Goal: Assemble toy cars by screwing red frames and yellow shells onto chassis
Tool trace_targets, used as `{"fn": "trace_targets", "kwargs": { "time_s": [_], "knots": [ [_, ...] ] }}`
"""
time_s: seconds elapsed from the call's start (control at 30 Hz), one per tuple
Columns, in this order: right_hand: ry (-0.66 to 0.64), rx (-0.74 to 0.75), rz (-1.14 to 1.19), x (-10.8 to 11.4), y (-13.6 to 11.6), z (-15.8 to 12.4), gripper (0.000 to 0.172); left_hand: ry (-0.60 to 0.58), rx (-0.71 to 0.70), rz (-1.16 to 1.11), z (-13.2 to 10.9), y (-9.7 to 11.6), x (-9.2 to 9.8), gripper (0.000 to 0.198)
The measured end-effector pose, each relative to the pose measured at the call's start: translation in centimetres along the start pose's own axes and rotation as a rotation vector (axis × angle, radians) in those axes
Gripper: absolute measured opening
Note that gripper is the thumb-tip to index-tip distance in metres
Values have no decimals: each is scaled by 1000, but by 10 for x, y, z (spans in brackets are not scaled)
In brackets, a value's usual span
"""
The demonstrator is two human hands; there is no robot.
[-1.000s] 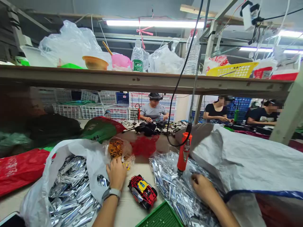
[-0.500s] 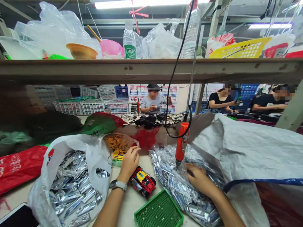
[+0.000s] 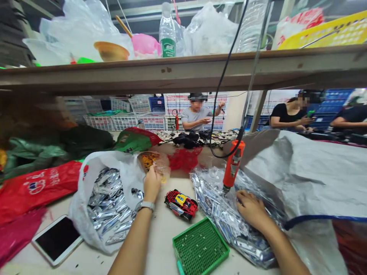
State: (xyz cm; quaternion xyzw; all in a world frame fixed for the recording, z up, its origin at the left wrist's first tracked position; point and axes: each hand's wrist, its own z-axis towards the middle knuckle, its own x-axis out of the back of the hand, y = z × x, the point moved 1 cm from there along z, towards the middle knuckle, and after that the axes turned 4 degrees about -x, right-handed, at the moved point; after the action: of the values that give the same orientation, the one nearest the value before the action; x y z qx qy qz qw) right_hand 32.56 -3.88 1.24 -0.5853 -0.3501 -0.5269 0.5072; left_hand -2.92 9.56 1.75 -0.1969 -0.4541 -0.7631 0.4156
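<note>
My left hand [image 3: 152,184] reaches to the clear plastic bag of yellow parts [image 3: 149,159], its fingers pinched at the bag's near edge. My right hand [image 3: 252,209] lies on a clear bag of silver parts [image 3: 213,208], fingers loosely bent and spread over the film. Between my hands sits a red and black toy car [image 3: 181,205] with a yellow and blue top. An orange electric screwdriver [image 3: 233,164] hangs tip down just above the silver parts, beside my right fingers. Nearer to me lies a green perforated tray [image 3: 200,246] with tiny pieces in it.
A white bag [image 3: 80,217] of silver parts stands at left, beside a tablet [image 3: 59,238] and a red bag [image 3: 40,183]. A large white sack [image 3: 321,172] is at right. Overhead runs a shelf [image 3: 183,74]. Several people work beyond the table.
My left hand has drawn back and its fingers have closed at the yellow parts' bag. My right hand stays on the silver parts. The view has shifted left and down.
</note>
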Motion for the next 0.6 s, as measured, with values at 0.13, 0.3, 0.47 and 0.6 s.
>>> {"fn": "trace_targets", "kwargs": {
  "time_s": [0.13, 0.3, 0.47, 0.6],
  "knots": [
    [24, 5, -22, -5, 4, 3, 43, 12, 173, 139, -4, -12, 3, 58],
    [68, 8, -34, -12, 10, 8, 42, -68, 123, 278, -10, -5, -3, 31],
    [115, 4, -74, -25, 22, 15, 41, -119, 92, 358, -10, 0, -4, 21],
    [134, 32, -89, -40, 38, 24, 40, -151, 96, 390, -10, 3, -1, 21]
  ]
}}
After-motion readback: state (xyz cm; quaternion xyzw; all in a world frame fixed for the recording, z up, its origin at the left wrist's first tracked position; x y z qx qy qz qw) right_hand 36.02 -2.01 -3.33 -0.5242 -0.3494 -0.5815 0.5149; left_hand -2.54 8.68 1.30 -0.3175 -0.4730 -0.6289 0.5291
